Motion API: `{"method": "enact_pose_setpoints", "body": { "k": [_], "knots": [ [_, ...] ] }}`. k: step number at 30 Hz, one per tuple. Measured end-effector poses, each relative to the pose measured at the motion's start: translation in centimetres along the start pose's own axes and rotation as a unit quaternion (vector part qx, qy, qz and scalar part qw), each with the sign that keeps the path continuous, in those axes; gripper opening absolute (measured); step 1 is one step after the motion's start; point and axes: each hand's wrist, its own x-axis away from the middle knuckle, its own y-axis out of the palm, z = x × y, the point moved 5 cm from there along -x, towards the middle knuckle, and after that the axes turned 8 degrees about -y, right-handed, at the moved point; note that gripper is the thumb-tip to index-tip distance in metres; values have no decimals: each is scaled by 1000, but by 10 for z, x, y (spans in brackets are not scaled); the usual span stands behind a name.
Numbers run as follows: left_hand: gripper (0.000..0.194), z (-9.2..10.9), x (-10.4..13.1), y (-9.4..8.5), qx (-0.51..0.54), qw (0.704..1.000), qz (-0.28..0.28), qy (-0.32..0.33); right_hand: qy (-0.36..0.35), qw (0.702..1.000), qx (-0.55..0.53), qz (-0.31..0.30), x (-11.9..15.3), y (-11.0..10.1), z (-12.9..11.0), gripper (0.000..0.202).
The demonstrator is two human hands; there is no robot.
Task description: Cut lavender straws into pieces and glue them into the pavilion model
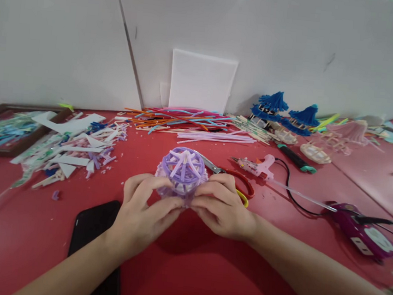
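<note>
Midway across the red table, the left hand and right hand pinch the near lower edge of a round purple openwork model of thin strips, probably light and fragile, best held gently there.

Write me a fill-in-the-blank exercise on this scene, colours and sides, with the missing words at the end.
1. The left hand and right hand hold a craft model, mainly ____ in colour.
2. The scissors have one red handle and one ____ handle.
3. The phone lies partly hidden behind the ____ forearm.
4. The tabletop is ____.

Missing words: purple; yellow; left; red.
</note>
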Motion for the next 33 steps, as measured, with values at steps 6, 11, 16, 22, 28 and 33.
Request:
{"method": "enact_pose_setpoints", "body": {
  "k": [6, 11, 16, 22, 28, 33],
  "knots": [
    [30, -10, 4, 3, -11, 999, -20, -34, -8, 1000, 15, 21, 4, -4, 5, 12],
    [38, -8, 2, 1, 14, 999, -3, -38, -11, 1000, 19, 1, 1, -1, 1, 8],
    [93, -27, 5, 12, 147, 976, -29, -156, 30, 997, -11, -67, -1, -13, 17, 20],
    [103, -52, 18, 49, 364, 843, -231, -321, 338, 886, 133, -289, 34, -21, 60, 21],
    [88, -52, 10, 44, 351, 857, -211, -312, 403, 834, 120, -356, 49, -19, 64, 13],
    [67, -51, 9, 44, 365, 860, -172, -313, 451, 826, 114, -318, 46, -19, 67, 10]
  ]
}}
